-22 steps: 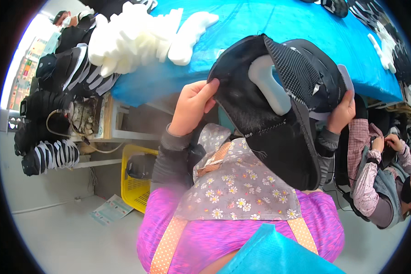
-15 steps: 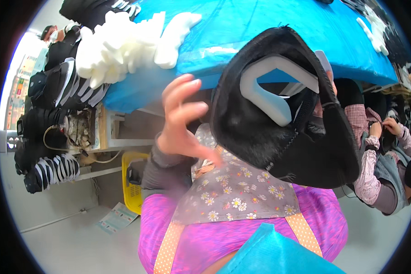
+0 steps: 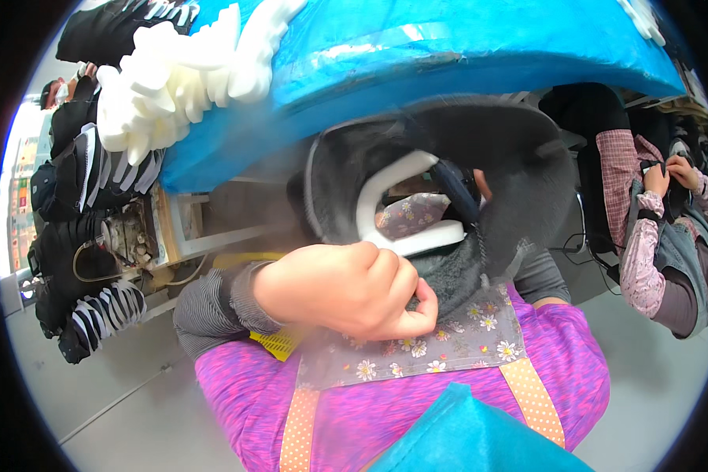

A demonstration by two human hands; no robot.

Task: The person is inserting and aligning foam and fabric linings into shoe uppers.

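Observation:
A black plush-lined piece (image 3: 527, 169), shaped like a hollow hood, is held up in front of my apron, its opening toward me. Inside it sits a white C-shaped foam piece (image 3: 374, 208), and a dark strip (image 3: 455, 189) crosses the foam's open side. My left hand (image 3: 354, 291) is closed, fingers curled and thumb against the forefinger, at the piece's near lower edge; what it pinches is hidden. Fingertips of my right hand (image 3: 482, 185) show through the opening. The rest of that hand is behind the plush piece, holding it up.
A blue-covered table (image 3: 480, 47) lies ahead, with white foam pieces (image 3: 165, 86) piled at its left end. Black items with white strips (image 3: 106, 315) hang at left. A yellow basket (image 3: 275, 344) is partly behind my left arm. At right, a co-worker's hands (image 3: 669, 175) handle something dark.
My left hand, open and spread before, has closed and moved down and right in front of the plush piece. The piece has tilted and moved left, its opening now facing me more fully.

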